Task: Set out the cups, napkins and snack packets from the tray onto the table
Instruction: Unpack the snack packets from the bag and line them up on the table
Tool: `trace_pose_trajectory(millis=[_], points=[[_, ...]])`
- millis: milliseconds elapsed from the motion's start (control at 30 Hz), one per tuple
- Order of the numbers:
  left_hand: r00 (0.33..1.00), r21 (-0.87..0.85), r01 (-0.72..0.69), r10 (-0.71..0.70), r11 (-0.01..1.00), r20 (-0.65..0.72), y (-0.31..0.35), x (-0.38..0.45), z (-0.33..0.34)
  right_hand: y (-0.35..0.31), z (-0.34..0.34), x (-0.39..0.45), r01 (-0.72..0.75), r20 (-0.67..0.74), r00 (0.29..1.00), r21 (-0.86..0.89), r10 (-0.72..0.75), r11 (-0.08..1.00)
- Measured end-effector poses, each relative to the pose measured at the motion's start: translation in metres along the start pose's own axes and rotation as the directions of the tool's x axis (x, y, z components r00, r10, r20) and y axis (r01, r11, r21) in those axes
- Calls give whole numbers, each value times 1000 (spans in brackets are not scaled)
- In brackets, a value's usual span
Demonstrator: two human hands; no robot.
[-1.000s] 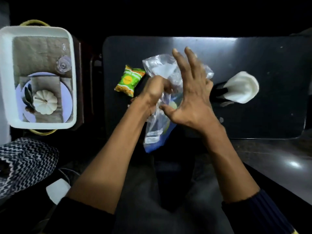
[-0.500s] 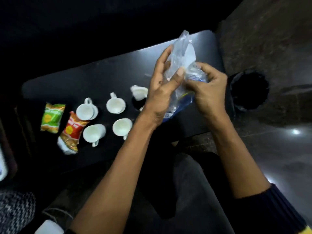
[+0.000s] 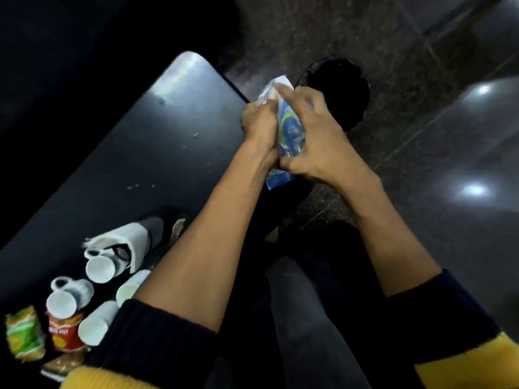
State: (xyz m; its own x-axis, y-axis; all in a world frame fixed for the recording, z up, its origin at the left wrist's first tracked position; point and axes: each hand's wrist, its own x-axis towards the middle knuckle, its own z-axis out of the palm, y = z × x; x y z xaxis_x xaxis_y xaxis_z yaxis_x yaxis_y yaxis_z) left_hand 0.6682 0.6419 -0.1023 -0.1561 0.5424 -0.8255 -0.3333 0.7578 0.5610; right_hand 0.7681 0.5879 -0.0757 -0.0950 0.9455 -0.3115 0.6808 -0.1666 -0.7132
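Observation:
Both my hands squeeze a clear and blue plastic bag [image 3: 289, 130] just past the right edge of the black table [image 3: 146, 153]. My left hand [image 3: 259, 123] grips its left side and my right hand [image 3: 314, 141] wraps over its right side. Several white cups [image 3: 99, 269] lie or stand at the table's near left. Beside them lie a green snack packet [image 3: 24, 334] and a red snack packet [image 3: 66, 331]. A white napkin roll [image 3: 129, 242] lies just behind the cups. The tray is out of view.
A dark round bin [image 3: 337, 88] stands on the stone floor [image 3: 421, 122] right behind my hands. My dark-trousered legs [image 3: 303, 318] are below the arms. Another packet [image 3: 60, 366] peeks out at the bottom left.
The view has swung right, so the table items slid to the lower left. My hands carried the plastic bag off the table edge toward the bin and crumpled it tighter.

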Motion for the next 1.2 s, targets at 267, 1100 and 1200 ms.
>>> trace_pose_trajectory(millis=[267,1100,1200], points=[[951,338,28,-130,941,282,-49,36,62,117,-8,42,-284,-305,906,73,293,956],[944,733,-175,-100,657,314,-135,192,98,295,66,177,-706,99,670,-221,736,672],[945,757,-155,-127,635,300,-132,189,100,293,74,177,-676,136,691,-225,710,702]])
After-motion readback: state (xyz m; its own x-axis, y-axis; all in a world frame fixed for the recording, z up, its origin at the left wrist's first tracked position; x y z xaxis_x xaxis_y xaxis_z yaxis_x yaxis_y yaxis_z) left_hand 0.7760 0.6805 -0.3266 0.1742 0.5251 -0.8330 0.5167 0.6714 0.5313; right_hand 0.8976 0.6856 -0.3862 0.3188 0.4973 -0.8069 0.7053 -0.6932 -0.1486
